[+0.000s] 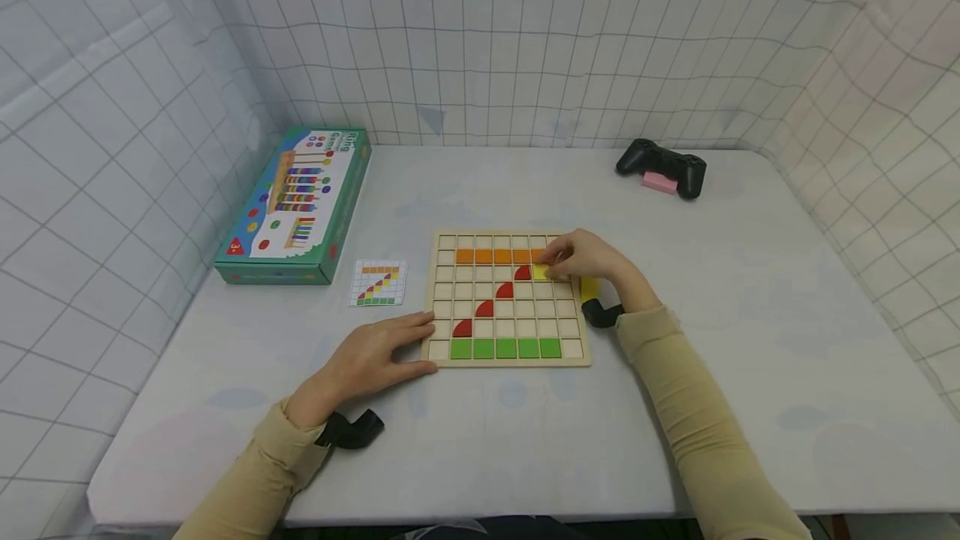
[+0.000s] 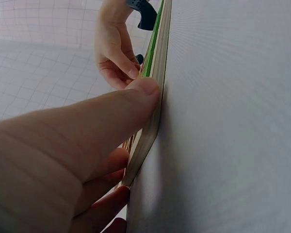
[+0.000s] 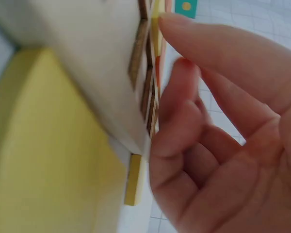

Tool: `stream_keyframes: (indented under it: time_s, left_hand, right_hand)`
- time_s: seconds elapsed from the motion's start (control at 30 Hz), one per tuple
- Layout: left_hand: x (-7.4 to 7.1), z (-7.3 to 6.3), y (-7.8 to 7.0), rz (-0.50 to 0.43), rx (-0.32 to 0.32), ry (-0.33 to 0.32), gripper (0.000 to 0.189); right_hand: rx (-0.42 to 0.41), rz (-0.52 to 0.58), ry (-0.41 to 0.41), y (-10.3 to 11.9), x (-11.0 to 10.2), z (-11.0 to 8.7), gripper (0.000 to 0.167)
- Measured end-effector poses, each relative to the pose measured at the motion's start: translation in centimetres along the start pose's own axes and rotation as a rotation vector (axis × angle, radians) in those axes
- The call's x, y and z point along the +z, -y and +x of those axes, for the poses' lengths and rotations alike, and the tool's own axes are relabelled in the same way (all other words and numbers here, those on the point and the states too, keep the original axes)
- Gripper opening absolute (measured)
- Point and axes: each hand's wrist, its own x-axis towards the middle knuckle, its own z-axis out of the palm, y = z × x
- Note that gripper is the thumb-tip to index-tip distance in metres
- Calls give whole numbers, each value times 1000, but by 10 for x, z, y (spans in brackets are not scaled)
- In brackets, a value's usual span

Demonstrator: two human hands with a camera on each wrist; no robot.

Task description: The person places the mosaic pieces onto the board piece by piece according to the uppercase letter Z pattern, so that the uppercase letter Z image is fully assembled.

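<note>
A wooden grid board (image 1: 507, 363) lies flat, with an orange row along its far side, a green row at the near side and red quarter-round tiles on a diagonal between them. My left hand (image 1: 375, 350) rests at the board's near left corner, fingers and thumb nearly straight against its edge. At the far right of the grid, my right hand (image 1: 588, 261) holds a yellow tile (image 1: 540, 272) at a cell beside the topmost red tile. In the right wrist view the thumb tip touches that yellow tile (image 3: 157, 31), and the other fingers curl above the grid.
A pattern card (image 1: 378, 282) lies left of the board. Behind it stands a green game box (image 1: 292, 198). More yellow pieces (image 1: 589, 288) are by the right wrist. A black game controller (image 1: 663, 165) overlaps a pink block (image 1: 659, 182) at the back right.
</note>
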Motion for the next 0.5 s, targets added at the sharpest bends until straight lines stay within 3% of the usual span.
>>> stream_keyframes:
  time_s: [0.5]
  left_hand:
    - [0,0,0,2,17,-9,59]
  right_hand:
    - [53,80,-205,-18,-27,-10,32]
